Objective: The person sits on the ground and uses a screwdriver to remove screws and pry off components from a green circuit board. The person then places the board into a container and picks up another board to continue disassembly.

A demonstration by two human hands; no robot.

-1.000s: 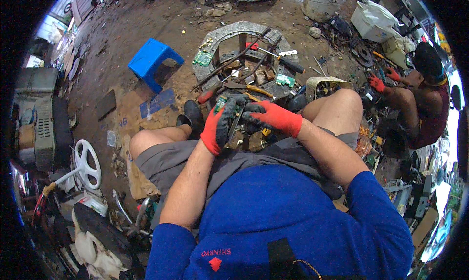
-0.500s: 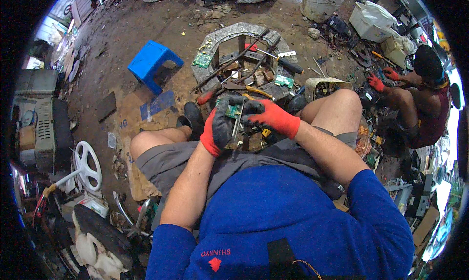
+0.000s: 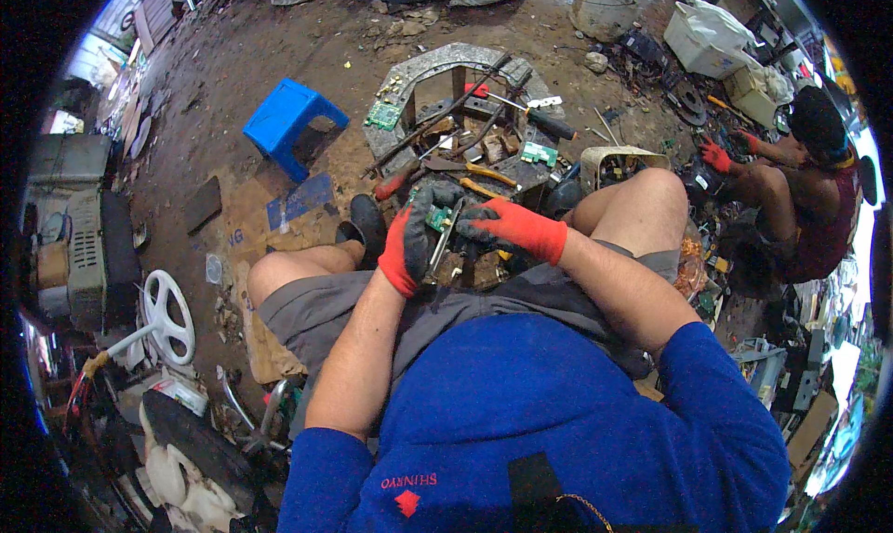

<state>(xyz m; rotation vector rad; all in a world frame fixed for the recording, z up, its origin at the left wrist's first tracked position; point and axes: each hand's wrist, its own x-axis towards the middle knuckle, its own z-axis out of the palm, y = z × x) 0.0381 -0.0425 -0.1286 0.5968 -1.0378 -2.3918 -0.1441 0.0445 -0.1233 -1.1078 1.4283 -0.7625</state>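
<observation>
Slightly lower and further left than half a second ago, the green circuit board [image 3: 439, 219] has shifted along with the narrow metal strip [image 3: 444, 245] beside it, whose near end now swings more to the left.

On the right, a person [image 3: 819, 179] in red gloves sits low among scrap. Ahead stands a grey, ring-shaped bench [image 3: 437, 63], with a blue stool [image 3: 288, 114] on the ground to its left. Closer in, above the lap, the left hand [image 3: 417, 231], in a red and dark grey glove, has its fingers curled around the board. The right hand [image 3: 507, 228], gloved alike, has its fingers bent close against the upper part of the strip; I cannot tell whether they grip it. Both hands are just this side of the bench. On the bench are a black-handled tool [image 3: 553, 124], pliers with yellow handles [image 3: 491, 173] and, smaller, a green board [image 3: 382, 114] on its left side and another green board [image 3: 539, 153] on its right.
</observation>
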